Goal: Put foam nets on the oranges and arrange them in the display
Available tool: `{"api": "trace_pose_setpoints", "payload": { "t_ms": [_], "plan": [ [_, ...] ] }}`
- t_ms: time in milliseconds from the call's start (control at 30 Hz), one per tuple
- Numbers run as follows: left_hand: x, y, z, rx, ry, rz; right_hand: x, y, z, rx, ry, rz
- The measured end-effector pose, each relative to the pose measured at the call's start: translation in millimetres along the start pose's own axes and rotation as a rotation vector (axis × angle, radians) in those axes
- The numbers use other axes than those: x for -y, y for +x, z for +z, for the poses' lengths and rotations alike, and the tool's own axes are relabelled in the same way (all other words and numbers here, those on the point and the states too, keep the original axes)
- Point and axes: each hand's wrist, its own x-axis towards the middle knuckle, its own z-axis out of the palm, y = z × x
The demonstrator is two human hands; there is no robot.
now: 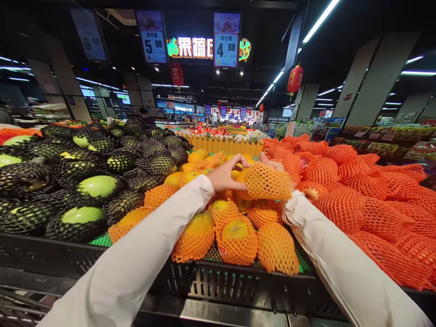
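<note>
Head view — black slotted crate [238, 290] of oranges [173, 179], some in foam nets [277, 250]

Oranges [235, 230] lie at centre in a crate [235, 286], between a left fruit heap [97, 186] and a right fruit heap [340, 204]. Over them, a sleeved orange [268, 181] lies between left hand [227, 174] and right hand [274, 164]. Behind the oranges stands a picket fence [226, 145]; price signs [226, 41] hang overhead; shelves [384, 141] stand behind the right heap.
</note>
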Motion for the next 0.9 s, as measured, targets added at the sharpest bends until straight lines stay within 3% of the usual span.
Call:
{"api": "trace_pose_setpoints", "payload": {
  "t_ms": [100,267,333,533,700,900],
  "plan": [
    [-1,0,-1,0.032,-0.049,-0.04,7,-1,2,0.089,0.081,0.053],
    [-5,-2,-1,0.083,-0.325,-0.242,11,3,0,-0.008,0.048,0.079],
    [-4,-2,0,0.077,-0.349,-0.26,8,4,-2,-0.022,0.042,0.079],
    [-1,0,0,0.108,-0.277,-0.22,-3,9,-7,-0.033,0.121,0.086],
    [-7,0,-3,0.119,-0.298,-0.25,-6,14,-9,-0.044,0.241,0.178],
    [-6,3,-3,0.046,-0.212,-0.042,3,9,-7,-0.058,0.195,0.164]
  ]
}}
